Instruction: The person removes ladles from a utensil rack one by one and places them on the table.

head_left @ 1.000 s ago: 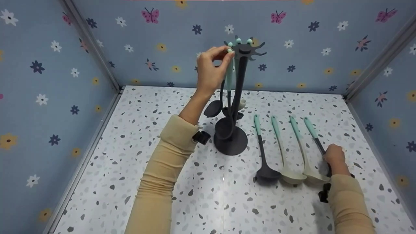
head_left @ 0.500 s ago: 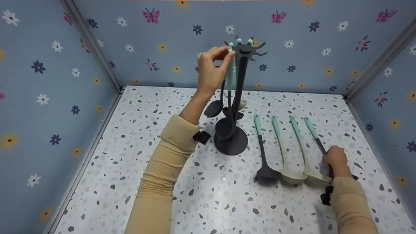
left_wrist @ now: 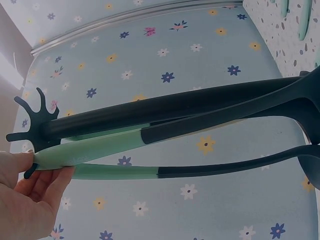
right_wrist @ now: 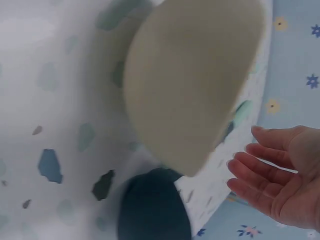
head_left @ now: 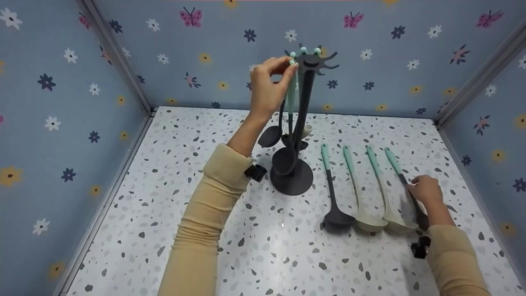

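Note:
My left hand (head_left: 269, 86) pinches the mint handle end of a dark ladle (head_left: 283, 161) at the top of a black utensil stand (head_left: 304, 105). In the left wrist view, thumb and fingers grip that ladle's mint handle (left_wrist: 90, 148) right beside the hooks. My right hand (head_left: 427, 190), fingers loosely extended, is beside the shaft of the rightmost dark utensil (head_left: 404, 181), which lies on the table with its head partly hidden by the wrist. The right wrist view shows this hand (right_wrist: 280, 175) holding nothing, with a cream ladle bowl (right_wrist: 185, 85) close by.
Left of the rightmost utensil lie two cream ladles (head_left: 370, 224) (head_left: 396, 222) and a dark ladle (head_left: 339, 218) on the speckled table (head_left: 283, 255). Several other utensils hang on the stand, including a dark spoon-like one (head_left: 270, 136). Flowered panels (head_left: 263, 24) wall in the table.
My right hand has loosened from round the rightmost dark utensil's shaft and shifted slightly right and away, exposing more of its head. My left hand keeps its pinch in the same place.

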Demonstrator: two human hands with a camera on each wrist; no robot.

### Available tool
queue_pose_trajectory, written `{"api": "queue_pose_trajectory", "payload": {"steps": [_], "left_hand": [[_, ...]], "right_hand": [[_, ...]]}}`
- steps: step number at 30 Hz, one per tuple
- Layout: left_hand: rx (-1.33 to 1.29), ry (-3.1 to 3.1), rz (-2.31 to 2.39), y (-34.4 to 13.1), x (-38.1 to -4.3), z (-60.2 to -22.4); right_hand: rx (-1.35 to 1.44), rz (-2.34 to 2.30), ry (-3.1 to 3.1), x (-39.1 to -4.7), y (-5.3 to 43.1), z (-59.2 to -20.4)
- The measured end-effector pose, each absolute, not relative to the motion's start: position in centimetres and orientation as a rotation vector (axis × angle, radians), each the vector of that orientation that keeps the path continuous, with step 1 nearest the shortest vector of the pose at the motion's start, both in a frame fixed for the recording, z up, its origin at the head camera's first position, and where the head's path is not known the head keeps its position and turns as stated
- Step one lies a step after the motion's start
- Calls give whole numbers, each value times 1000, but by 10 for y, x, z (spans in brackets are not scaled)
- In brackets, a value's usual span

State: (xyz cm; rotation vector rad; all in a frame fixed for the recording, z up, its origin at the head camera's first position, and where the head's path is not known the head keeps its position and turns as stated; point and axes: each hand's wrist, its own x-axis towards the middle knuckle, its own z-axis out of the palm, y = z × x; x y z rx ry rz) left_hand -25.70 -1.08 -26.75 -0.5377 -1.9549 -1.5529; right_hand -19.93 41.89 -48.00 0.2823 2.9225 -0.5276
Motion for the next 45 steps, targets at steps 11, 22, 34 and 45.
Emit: {"api": "queue_pose_trajectory", "payload": {"steps": [11, 22, 34, 45], "left_hand": [[-511, -1994, -1569, -12, -256, -266], [-497, -1977, -1594, -9, -257, -267], [-525, -1967, -1564, -10, -258, -268], [-502, -1973, -1597, -9, -256, -266]], "right_hand": [[62, -742, 3134, -198, 390, -439], [-175, -905, 3201, -197, 356, -390], [-483, -1150, 3179, -192, 305, -336], [-752, -1563, 3041, -175, 246, -275]]}}
